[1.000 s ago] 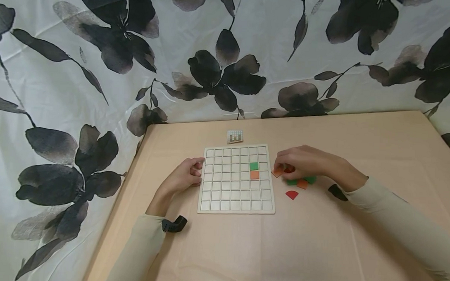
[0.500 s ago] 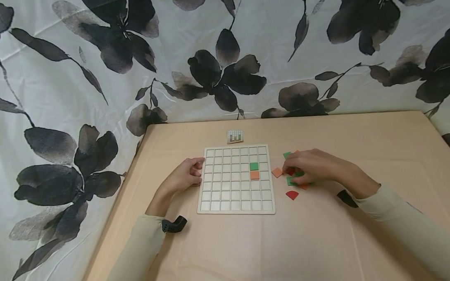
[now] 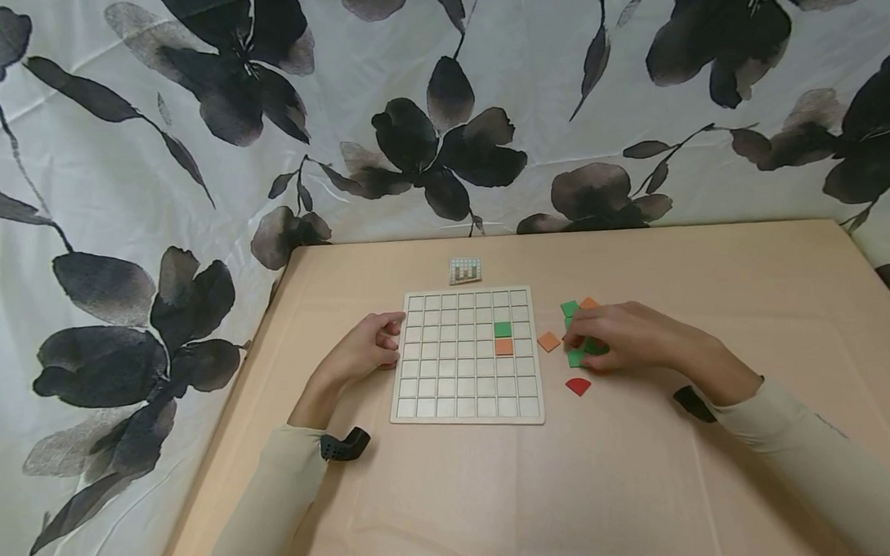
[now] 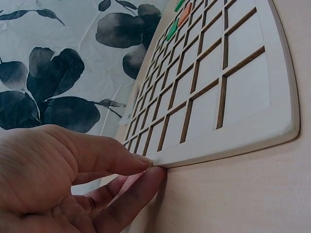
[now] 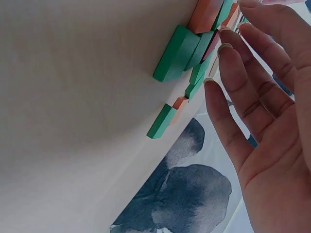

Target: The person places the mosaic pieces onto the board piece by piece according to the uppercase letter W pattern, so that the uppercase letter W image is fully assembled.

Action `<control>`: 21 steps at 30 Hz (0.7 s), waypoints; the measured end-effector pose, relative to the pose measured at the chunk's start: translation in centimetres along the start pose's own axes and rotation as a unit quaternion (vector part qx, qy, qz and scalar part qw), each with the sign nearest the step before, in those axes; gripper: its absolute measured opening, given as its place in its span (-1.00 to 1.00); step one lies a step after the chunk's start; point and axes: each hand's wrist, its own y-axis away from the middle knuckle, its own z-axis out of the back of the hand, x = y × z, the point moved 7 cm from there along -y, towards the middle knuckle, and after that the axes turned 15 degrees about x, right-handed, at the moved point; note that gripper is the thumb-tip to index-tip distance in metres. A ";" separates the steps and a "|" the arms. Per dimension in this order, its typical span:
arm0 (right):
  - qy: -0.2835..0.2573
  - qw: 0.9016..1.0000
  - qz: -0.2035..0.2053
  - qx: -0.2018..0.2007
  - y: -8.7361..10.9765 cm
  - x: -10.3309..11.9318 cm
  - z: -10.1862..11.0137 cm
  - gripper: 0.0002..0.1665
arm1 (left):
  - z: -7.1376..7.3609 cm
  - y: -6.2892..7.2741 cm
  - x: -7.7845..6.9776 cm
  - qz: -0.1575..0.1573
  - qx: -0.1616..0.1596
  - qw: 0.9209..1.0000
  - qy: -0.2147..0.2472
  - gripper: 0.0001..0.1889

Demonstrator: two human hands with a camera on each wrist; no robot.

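Cream-coloured and divided into squares, the board [image 3: 466,420] lies flat on the desk [image 3: 592,488], between the two hands. The left hand [image 3: 364,346] pinches the board's left edge between thumb and fingertip. The right hand [image 3: 630,338] reaches over a cluster of green pieces [image 3: 575,359], its fingers gently bent, a little apart, and gripping nothing. One green tile [image 3: 503,329] sits on the board directly above an orange tile [image 3: 504,346], toward the right side. Just beyond the board's right edge lies an orange piece [image 3: 549,341], with a red piece [image 3: 578,386] nearer the person. Behind the board rests a small card [image 3: 465,270]; floral cloth [image 3: 394,55] hangs past the desk.
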 end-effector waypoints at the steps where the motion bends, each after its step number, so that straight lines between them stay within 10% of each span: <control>1: 0.001 1.000 0.001 -0.002 0.0 0.1 -0.1 -0.73 | 0.0 0.0 0.0 0.000 0.000 1.000 0.001 -0.25; 21: 0.043 0.999 0.010 -0.015 0.0 0.4 -0.5 -0.79 | 0.1 0.1 -0.1 -0.011 0.010 1.000 -0.009 -0.25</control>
